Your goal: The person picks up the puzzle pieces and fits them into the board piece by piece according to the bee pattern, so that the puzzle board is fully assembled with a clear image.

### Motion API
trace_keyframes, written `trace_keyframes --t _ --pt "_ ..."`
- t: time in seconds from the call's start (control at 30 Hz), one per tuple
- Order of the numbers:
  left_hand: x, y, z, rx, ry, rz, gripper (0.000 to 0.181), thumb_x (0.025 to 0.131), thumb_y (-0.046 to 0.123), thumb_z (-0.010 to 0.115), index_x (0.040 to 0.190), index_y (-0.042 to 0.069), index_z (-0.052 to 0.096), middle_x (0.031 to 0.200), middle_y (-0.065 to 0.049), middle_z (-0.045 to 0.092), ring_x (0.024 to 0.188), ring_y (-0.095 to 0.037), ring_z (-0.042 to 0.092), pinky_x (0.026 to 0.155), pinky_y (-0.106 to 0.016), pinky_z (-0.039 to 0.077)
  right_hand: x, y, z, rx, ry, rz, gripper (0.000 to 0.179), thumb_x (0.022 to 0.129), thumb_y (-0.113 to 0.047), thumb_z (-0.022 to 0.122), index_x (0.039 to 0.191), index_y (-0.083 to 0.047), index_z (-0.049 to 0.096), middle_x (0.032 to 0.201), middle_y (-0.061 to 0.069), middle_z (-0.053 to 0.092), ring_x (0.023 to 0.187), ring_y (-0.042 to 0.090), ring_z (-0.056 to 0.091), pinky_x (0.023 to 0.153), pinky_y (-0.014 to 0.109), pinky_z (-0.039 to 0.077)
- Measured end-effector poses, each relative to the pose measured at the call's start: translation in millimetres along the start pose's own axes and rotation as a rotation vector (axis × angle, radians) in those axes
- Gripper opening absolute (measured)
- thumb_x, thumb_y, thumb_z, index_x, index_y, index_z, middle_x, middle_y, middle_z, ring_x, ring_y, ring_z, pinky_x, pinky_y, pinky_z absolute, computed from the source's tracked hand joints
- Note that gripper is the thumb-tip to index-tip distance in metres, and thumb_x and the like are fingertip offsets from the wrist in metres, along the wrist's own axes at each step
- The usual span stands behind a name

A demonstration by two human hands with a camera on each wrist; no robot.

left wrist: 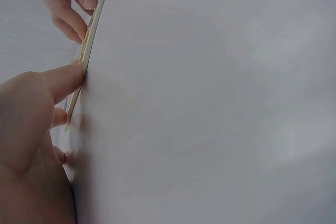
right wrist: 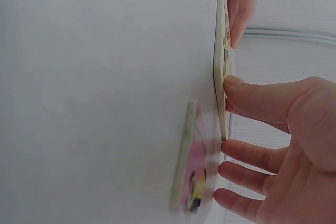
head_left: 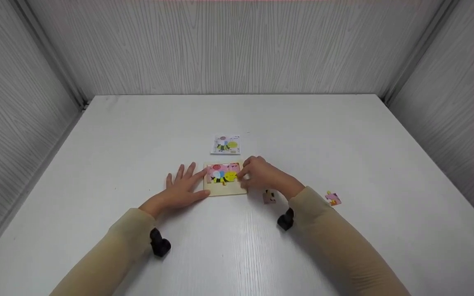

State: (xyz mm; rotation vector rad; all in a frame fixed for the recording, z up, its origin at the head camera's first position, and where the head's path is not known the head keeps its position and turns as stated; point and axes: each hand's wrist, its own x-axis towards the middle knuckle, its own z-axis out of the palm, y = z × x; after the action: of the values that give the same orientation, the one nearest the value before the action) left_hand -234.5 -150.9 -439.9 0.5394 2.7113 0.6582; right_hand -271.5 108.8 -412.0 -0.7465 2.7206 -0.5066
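Fingers spread, our left hand (head_left: 181, 193) touches the left edge of the puzzle board (head_left: 225, 190); our right hand (head_left: 261, 173) touches its right side, whether pinching we cannot tell. Beyond lies a picture card (head_left: 226, 144); rightward, two loose pieces (head_left: 333, 199).

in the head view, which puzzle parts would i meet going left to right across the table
Pale wood-coloured rectangular puzzle board → small flat pink puzzle piece with yellow and black markings → small flat pink-and-yellow puzzle piece.
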Motion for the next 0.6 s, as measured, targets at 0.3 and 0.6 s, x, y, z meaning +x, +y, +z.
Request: trace_keyframes --t 0.3,0.6 --pt "-1.2 1.5 -1.2 -0.003 -0.002 -0.007 0.073 0.091 0.054 0.045 0.15 0.022 0.017 0.155 -0.014 -0.006 0.137 -0.037 -0.016 0.101 -0.061 -0.015 -8.8 6.5 -6.0 0.0 0.058 -0.051 0.033 0.085 -0.022 0.069 0.116 -0.013 0.067 0.115 0.008 0.055 0.107 0.023 0.047 0.093 0.036 0.04" --pt "-1.7 2.0 -2.5 -0.015 -0.005 0.01 0.073 0.091 0.054 0.046 0.15 0.021 0.017 0.155 -0.015 -0.006 0.137 -0.038 -0.016 0.1 -0.062 -0.015 -27.6 15.2 -12.1 0.078 0.068 -0.006 0.033 0.086 -0.02 0.068 0.117 -0.01 0.066 0.119 0.008 0.056 0.111 0.023 0.049 0.095 0.037 0.041"
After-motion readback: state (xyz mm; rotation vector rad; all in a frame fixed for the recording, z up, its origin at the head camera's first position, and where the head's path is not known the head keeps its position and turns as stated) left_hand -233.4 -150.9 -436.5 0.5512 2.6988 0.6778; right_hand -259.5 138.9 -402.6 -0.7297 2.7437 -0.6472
